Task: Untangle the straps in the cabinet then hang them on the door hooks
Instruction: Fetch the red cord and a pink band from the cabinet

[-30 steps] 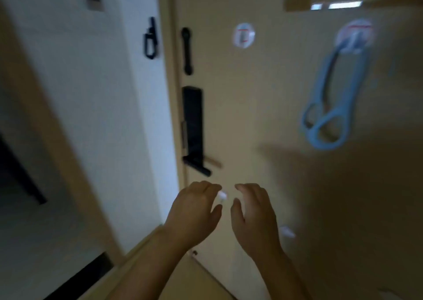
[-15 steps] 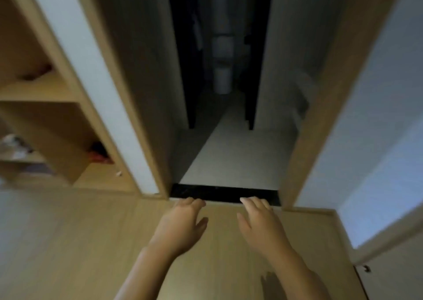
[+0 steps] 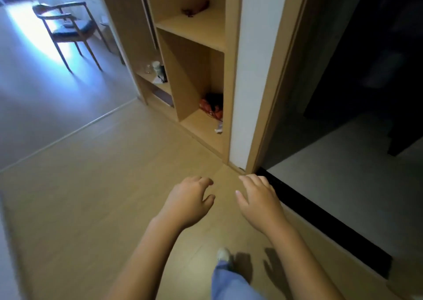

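Note:
A tangle of orange and black straps (image 3: 211, 107) lies at the back of the lowest compartment of the open wooden cabinet (image 3: 229, 54). A small white piece (image 3: 219, 128) lies on the compartment floor in front of the tangle. On the shelf above sits a dark red object (image 3: 194, 10). My left hand (image 3: 188, 202) and my right hand (image 3: 259, 202) hover side by side over the wooden floor, well short of the cabinet, palms down, fingers apart, holding nothing. The door and its hooks are out of view.
A dark doorway with a black threshold strip (image 3: 320, 222) opens to the right of the cabinet. A wooden chair (image 3: 68, 27) stands at the far left. Small bottles (image 3: 156, 67) sit on a low shelf left of the cabinet. My leg and foot (image 3: 223, 257) show below.
The view has swung left from the door with its hooks, past the dark doorway, to the cabinet. Both hands stay empty and held out in front.

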